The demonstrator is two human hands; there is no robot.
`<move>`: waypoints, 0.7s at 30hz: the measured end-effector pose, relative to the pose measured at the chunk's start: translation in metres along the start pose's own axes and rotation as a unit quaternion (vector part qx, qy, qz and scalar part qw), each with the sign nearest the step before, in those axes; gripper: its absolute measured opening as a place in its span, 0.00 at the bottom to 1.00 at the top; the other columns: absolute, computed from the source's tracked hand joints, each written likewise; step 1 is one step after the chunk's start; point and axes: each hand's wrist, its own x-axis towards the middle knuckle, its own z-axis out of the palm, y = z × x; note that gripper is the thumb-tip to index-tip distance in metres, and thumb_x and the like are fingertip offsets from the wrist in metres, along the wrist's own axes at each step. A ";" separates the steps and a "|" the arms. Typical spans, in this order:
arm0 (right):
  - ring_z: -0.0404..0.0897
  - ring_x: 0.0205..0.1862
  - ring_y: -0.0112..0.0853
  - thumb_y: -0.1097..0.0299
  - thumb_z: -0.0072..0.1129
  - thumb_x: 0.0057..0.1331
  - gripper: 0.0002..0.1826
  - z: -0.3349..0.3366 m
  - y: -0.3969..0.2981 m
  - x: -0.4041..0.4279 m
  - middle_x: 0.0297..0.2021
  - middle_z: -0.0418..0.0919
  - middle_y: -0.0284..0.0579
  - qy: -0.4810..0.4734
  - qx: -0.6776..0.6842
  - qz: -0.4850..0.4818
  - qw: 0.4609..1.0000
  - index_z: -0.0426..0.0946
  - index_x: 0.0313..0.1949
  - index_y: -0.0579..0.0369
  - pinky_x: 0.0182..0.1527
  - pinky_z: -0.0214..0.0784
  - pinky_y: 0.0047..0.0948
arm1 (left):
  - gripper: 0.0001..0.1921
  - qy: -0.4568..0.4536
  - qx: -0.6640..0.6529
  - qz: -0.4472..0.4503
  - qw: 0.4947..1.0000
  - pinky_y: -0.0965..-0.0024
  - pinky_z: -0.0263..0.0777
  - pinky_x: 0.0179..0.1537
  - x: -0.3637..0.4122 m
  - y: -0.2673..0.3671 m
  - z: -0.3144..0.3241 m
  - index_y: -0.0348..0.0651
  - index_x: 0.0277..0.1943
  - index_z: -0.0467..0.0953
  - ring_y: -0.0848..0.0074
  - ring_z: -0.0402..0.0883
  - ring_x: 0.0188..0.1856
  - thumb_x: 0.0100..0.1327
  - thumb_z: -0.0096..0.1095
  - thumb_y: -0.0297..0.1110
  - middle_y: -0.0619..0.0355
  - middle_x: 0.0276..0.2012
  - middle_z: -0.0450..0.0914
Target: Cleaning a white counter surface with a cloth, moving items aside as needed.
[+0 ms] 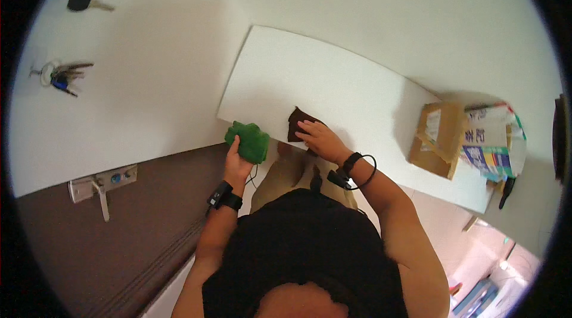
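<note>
My left hand point(237, 167) grips a thick green cloth point(250, 143), folded into a pad, just off the left front corner of a white tabletop point(313, 68). The thumb presses on top of the pad; the fingers beneath are hidden. On the tabletop near its front edge lies a dark brown cloth point(295, 125). My right hand point(325, 143) rests palm down over this cloth, its fingers stretched out and covering the right part. A black band with a device circles each wrist; a cable loops at the right one.
An open cardboard box point(435, 139) stands at the tabletop's right end, beside a printed bag point(491, 139) bearing writing. Keys point(65, 77) and a black-headed object point(80, 0) hang on the left white surface. A door handle point(102, 197) juts out from the brown door point(147, 219).
</note>
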 end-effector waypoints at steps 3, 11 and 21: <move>0.64 0.64 0.44 0.71 0.54 0.61 0.21 -0.017 -0.009 -0.035 0.62 0.65 0.49 0.036 -0.007 0.070 0.997 0.71 0.56 0.51 0.65 0.56 0.41 | 0.23 -0.044 0.010 -0.032 0.998 0.52 0.60 0.64 -0.003 -0.003 0.018 0.40 0.63 0.64 0.59 0.67 0.62 0.70 0.50 0.42 0.51 0.61 0.69; 0.67 0.60 0.49 0.76 0.54 0.58 0.23 -0.038 -0.030 -0.144 0.60 0.67 0.53 0.206 -0.092 0.302 0.926 0.71 0.55 0.53 0.62 0.59 0.43 | 0.24 -0.081 0.088 -0.099 0.988 0.54 0.61 0.63 -0.007 -0.003 0.061 0.40 0.63 0.64 0.61 0.68 0.61 0.71 0.48 0.45 0.52 0.60 0.70; 0.69 0.58 0.51 0.83 0.51 0.55 0.21 -0.003 -0.052 -0.086 0.57 0.70 0.55 0.323 -0.004 0.360 0.875 0.75 0.50 0.58 0.61 0.62 0.43 | 0.23 -0.115 0.154 -0.164 0.968 0.58 0.66 0.58 0.036 -0.008 0.103 0.38 0.61 0.64 0.64 0.70 0.57 0.68 0.55 0.40 0.54 0.56 0.71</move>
